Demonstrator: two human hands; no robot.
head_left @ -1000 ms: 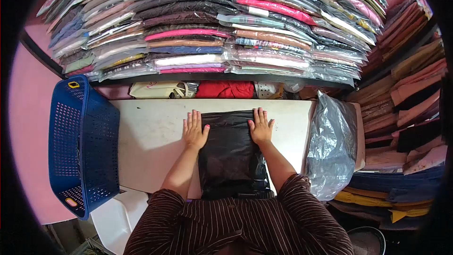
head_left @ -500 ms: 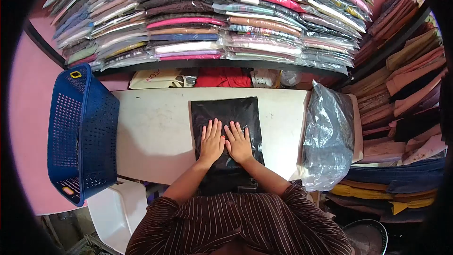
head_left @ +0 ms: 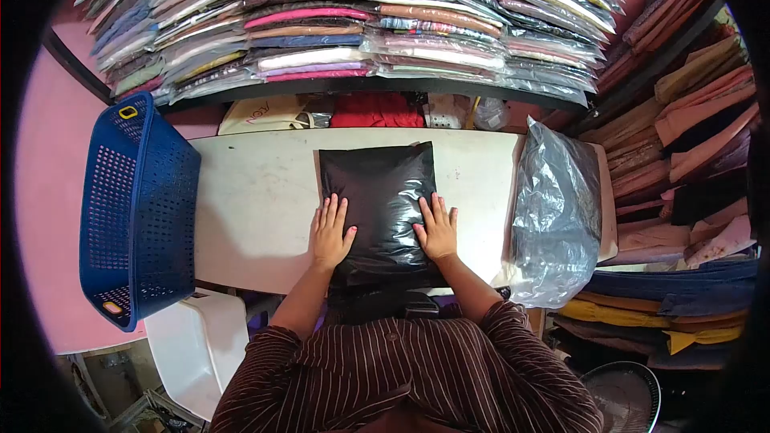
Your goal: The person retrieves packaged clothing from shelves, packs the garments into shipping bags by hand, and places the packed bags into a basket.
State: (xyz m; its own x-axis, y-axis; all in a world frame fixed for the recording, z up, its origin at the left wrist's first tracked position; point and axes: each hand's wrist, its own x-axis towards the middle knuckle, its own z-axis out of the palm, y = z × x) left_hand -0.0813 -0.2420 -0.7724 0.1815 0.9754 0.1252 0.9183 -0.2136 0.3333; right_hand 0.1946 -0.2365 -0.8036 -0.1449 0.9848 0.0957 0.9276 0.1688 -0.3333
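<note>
A shiny black plastic package lies on the white table, looking puffed up, its near end close to my body. My left hand rests on its left edge with the fingers spread. On the right edge lies my right hand, fingers also apart. Both palms touch the package from above and neither hand grips anything.
At the left stands a blue perforated basket, with a white plastic bin below it. A grey plastic bag lies at the table's right end. Bagged clothes fill the shelf above; folded garments are stacked at the right.
My hands moved from the package's far corners to its middle, then apart to its two side edges. The package now looks more puffed up, and the camera view has shifted slightly.
</note>
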